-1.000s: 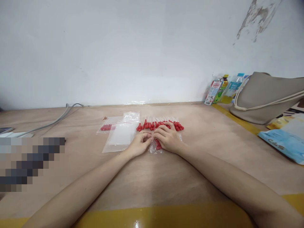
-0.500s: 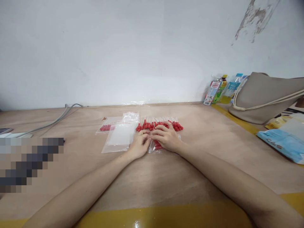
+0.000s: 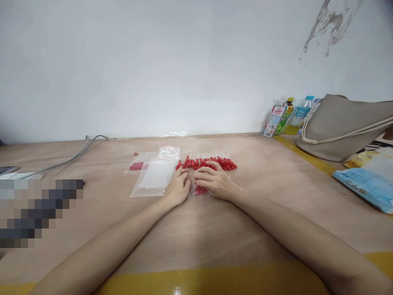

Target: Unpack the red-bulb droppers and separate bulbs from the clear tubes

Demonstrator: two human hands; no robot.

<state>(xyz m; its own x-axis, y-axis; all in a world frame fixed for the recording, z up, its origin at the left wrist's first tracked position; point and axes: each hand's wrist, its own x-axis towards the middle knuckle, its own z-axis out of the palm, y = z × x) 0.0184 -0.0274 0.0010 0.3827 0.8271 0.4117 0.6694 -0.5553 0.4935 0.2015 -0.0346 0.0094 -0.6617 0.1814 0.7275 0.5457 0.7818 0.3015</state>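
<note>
Near the middle of the worktop [image 3: 190, 233], a small clear bag [image 3: 201, 191] with red pieces showing through it is lying between the two hands, and it is serving as the centre of the clock face. At 9 o'clock the left hand [image 3: 178, 187] is resting with its fingers curled; whether they are pinching the bag's edge, I cannot tell. At 2 o'clock the right hand [image 3: 216, 182] is reaching over the bag, its fingers bent and slightly spread; its thumb is hiding, so I cannot tell whether it is gripping.

A second ago the fingertips were almost meeting; now the left hand is sitting further toward 9 o'clock and a gap is showing between them. The right hand is staying close to its earlier place.

At 12 o'clock the red-tipped sticks [image 3: 229, 164] are lying in a row, as before. Toward 10 o'clock, flat clear bags [image 3: 153, 176] are overlapping a filled bag [image 3: 136, 166], also unchanged.
</note>
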